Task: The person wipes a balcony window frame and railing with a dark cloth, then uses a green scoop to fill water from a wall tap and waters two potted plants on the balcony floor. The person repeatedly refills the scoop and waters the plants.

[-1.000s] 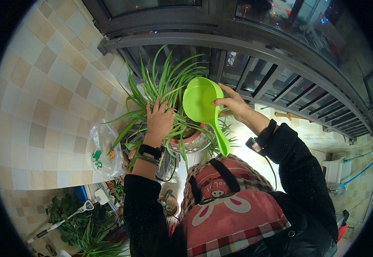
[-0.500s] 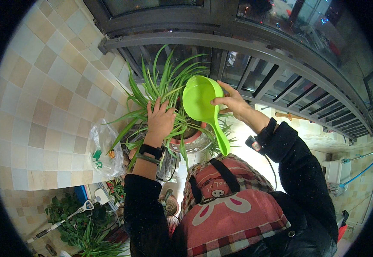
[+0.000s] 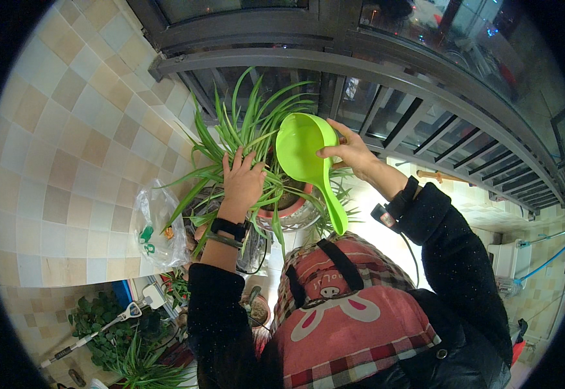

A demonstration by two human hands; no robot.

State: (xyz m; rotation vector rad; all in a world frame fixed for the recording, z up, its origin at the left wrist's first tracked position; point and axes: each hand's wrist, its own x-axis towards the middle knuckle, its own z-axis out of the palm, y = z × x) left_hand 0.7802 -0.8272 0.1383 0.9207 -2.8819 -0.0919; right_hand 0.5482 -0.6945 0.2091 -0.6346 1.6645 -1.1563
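Spider plant (image 3: 240, 133) leaves fan out beyond and around my left fingers; they rise from a red-rimmed pot (image 3: 288, 212) that sits between my two hands, partly under the lime-green dipper (image 3: 299, 146); my right hand (image 3: 354, 155) is clenched on the dipper's bowl, thumb over the rim and the other fingers behind it, the handle running back toward my body; my left hand (image 3: 242, 185) rests spread among the leaves, fingers apart, and I cannot see them gripping anything; over the last second the bowl has tipped a little further toward my left fingers, baring more of its inner wall, while my left hand has stayed put; for the work in hand I judge that this brings the lip lower over the plant, though I cannot tell whether any liquid is in it or leaving it.

Left of my left fingers stands a tiled wall (image 3: 81, 168); beyond both hands runs a dark metal railing (image 3: 263, 60); nearer my body than my fingers lies a red apron (image 3: 360, 330); a clear plastic bag (image 3: 159, 211) hangs left of my left wrist, which wears a black wristband (image 3: 228, 228); leaves and bowl together hide much of the soil (image 3: 291, 194).
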